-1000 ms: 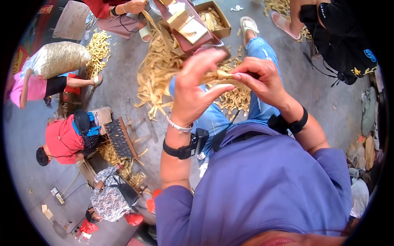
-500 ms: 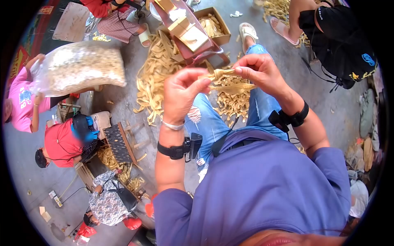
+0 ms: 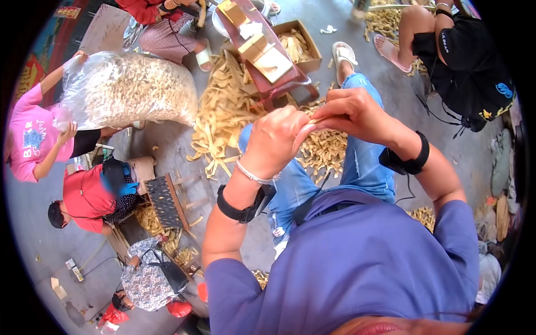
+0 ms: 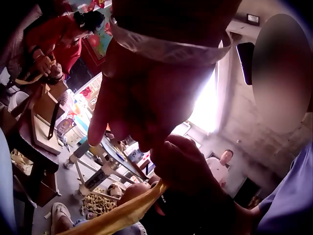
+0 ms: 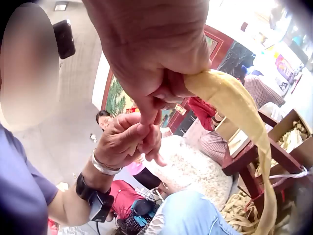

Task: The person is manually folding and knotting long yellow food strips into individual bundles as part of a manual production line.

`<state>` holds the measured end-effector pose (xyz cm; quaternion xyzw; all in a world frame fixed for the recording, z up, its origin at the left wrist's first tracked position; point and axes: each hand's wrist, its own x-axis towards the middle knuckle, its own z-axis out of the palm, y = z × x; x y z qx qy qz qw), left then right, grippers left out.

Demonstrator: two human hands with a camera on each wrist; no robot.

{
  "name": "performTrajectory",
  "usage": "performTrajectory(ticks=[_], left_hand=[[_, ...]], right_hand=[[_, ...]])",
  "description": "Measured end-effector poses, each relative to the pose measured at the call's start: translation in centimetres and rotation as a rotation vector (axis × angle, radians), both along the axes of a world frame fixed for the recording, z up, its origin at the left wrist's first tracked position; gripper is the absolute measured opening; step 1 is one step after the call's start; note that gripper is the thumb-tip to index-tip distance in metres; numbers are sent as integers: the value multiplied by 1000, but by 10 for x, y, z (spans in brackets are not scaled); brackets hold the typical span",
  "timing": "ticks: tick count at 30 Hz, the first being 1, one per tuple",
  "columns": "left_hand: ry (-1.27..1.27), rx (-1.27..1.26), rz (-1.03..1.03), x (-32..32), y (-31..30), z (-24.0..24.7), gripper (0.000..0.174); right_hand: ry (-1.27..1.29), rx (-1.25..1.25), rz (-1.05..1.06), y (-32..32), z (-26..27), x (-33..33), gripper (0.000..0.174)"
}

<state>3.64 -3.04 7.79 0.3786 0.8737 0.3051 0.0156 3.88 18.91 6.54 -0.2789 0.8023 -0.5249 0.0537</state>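
Note:
A pale yellow, flexible flat strip [image 5: 234,98] hangs in a curve out of my right hand [image 3: 354,114], whose fingers are curled tightly round it. Close against it, my left hand [image 3: 279,137] pinches with thumb and bent fingers where the two hands meet. A short bit of the strip shows between the fingertips in the head view; the rest there is hidden behind the hands. In the left wrist view the strip [image 4: 122,210] runs down to the lower left. Both hands are raised above my knees, over a pile of small knotted yellow pieces [image 3: 324,151].
Beyond my hands stands a dark red bench [image 3: 268,78] with wooden blocks on it, next to a cardboard box [image 3: 312,53] of yellow pieces. Loose strips [image 3: 223,111] heap on the floor. At left, a person in pink holds a big clear bag [image 3: 131,92]; others sit nearby.
My hands have come together; half a second ago a knotted strip was stretched between them. The left hand, open-fingered at first, has closed in. The person in pink has swung the bag rightward.

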Motion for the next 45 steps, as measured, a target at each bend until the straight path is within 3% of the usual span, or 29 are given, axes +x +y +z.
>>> performTrajectory(ticks=[4, 7, 10, 16, 26, 29, 32, 33, 34, 37, 38, 40, 43, 45], left_hand=[[-80, 72, -48, -3, -8, -6, 10], [-400, 230, 78, -21, -14, -34, 17], [-931, 459, 320, -52, -21, -60, 22], [-916, 626, 467, -104, -23, -100, 20], [-899, 579, 556, -147, -25, -121, 21], [-975, 422, 598, -148, -28, -127, 25], [-1264, 576, 529, -130, -36, -119, 32], [-1333, 610, 394, -124, -37, -116, 39], [-1392, 680, 315, -116, -35, -114, 41], [-1445, 527, 303, -90, -19, -102, 45], [-1347, 413, 314, -81, -13, -105, 45], [-1198, 419, 227, -64, 2, -109, 44], [-1576, 1069, 269, -36, 32, -90, 37], [-1332, 1178, 369, -23, 47, -74, 32]], right_hand=[[41, 56, 59, 3, -3, -8, 14], [98, 42, 53, -2, -20, -29, 13], [152, 20, -6, -18, -42, -63, 12], [281, 157, -103, -28, -85, -132, 13], [122, 190, -218, -46, -109, -176, 16], [446, 383, -308, -47, -145, -187, 15], [-55, 16, -467, -30, -128, -179, 18], [-313, -256, -429, -27, -122, -177, 21], [-307, -312, -384, -21, -116, -169, 22], [-307, -509, -317, -15, -91, -141, 22], [-336, -588, -281, -14, -80, -129, 22], [-381, -668, -208, -15, -69, -97, 22], [-385, -609, -139, -12, -53, -46, 20], [-352, -642, -165, -11, -43, -7, 19]])
